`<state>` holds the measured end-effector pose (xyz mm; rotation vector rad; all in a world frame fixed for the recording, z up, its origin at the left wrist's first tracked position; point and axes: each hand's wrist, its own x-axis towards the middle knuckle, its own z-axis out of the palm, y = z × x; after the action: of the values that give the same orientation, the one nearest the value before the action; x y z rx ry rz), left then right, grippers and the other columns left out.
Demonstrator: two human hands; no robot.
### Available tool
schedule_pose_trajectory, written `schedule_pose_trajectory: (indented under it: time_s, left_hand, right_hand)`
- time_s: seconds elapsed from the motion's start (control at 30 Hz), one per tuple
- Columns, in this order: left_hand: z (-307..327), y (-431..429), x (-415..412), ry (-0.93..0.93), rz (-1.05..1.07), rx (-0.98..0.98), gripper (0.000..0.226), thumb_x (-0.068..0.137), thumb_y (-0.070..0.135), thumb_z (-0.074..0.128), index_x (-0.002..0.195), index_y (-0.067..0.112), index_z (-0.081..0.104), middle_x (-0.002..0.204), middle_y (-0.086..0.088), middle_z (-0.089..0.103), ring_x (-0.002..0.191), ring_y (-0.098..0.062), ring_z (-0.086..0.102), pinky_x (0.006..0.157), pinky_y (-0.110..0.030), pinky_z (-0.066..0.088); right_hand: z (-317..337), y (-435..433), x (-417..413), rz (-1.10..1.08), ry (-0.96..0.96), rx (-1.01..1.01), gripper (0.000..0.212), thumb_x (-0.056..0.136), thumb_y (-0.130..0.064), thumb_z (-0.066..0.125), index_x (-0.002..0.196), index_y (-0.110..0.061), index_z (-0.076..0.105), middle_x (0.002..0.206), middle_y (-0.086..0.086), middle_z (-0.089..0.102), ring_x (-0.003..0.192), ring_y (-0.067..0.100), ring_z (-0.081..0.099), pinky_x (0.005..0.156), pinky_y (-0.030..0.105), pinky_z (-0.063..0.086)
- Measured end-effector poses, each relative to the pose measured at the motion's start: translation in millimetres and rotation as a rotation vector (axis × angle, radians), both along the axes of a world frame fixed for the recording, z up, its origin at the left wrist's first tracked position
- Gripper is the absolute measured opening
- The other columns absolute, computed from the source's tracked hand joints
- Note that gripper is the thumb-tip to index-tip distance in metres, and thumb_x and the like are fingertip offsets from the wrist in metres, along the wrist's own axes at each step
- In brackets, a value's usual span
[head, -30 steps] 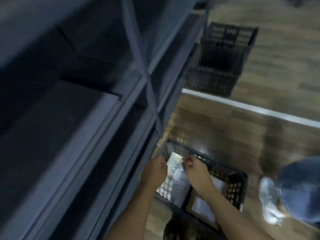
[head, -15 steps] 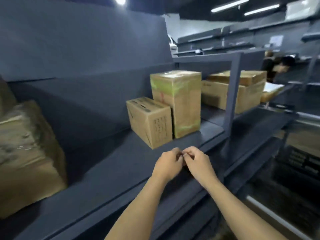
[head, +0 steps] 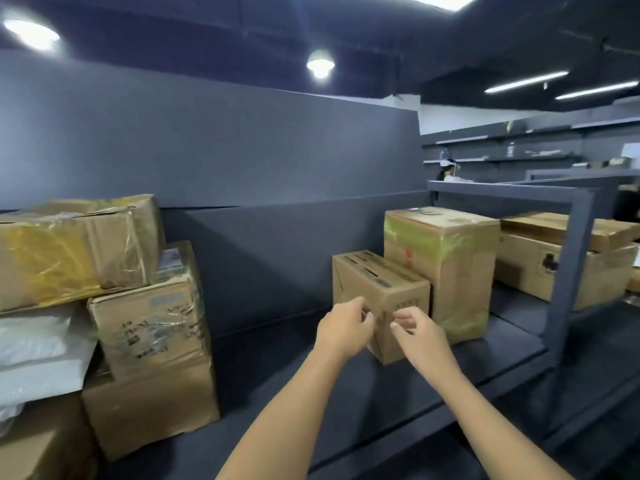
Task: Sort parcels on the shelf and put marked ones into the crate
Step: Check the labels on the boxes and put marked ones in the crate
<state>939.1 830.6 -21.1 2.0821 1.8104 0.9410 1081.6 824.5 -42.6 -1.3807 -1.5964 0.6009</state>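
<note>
Head view, dark grey shelf (head: pixel 277 375) at about chest height.

Left hand (head: pixel 344 327): raised in front of small cardboard box (head: pixel 377 282), fingers curled inward, nothing visible in the grip. Contact with box front: cannot tell.

Right hand (head: pixel 419 336): just beside the left, a narrow gap between, fingers loosely bent and spread, holding nothing. In front of the same box's near corner, contact unclear.

Parcels, all on the shelf:
- small cardboard box upright, right of centre, printed marks on top and front too small to read.
- tall box (head: pixel 450 271) touching it on the right, set further back, greenish tape around top and base.
- flat boxes (head: pixel 540 268) stacked further right, beyond a grey upright post (head: pixel 568 271).
- left end, well apart from the hands: yellow-taped box (head: pixel 69 247) lying atop a handwritten box (head: pixel 149 327), that one atop a plain box (head: pixel 149 410); white plastic bags (head: pixel 34 348) piled beside them.

Background: another person (head: pixel 448 169) behind the shelving, far off.
</note>
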Motion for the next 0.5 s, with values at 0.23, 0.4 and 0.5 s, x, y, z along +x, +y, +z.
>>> schedule_pose_trajectory:
  time_s: [0.23,0.4,0.5]
  left_hand:
    - [-12,18,-38,0.092,-0.009,-0.058,0.027,0.089,0.029,0.040,0.106,0.020,0.060,0.103,-0.004,0.068,0.090,-0.028,0.062,0.071,-0.035,0.048]
    - [-16,32,-64,0.090,0.047,-0.063,0.024,0.090,0.027,0.043,0.106,0.019,0.059,0.103,-0.005,0.068,0.093,-0.030,0.062,0.071,-0.034,0.046]
    - [-16,46,-72,0.048,0.090,-0.036,0.021,0.089,0.026,0.045,0.104,0.019,0.059,0.099,-0.004,0.068,0.092,-0.028,0.061,0.070,-0.033,0.046]
  right_hand:
    - [-10,34,-46,0.003,-0.072,0.048,0.027,0.088,-0.019,0.063,0.114,-0.015,0.058,0.113,-0.001,0.055,0.104,0.014,0.052,0.085,0.024,0.037]
    - [-10,50,-51,-0.178,-0.325,0.223,0.049,0.080,-0.033,0.070,0.125,-0.019,0.055,0.128,0.006,0.050,0.122,0.030,0.037,0.101,0.041,0.033]
    - [-9,67,-39,-0.281,-0.325,0.240,0.062,0.075,-0.042,0.072,0.128,-0.017,0.051,0.132,0.009,0.043,0.124,0.033,0.031,0.105,0.046,0.030]
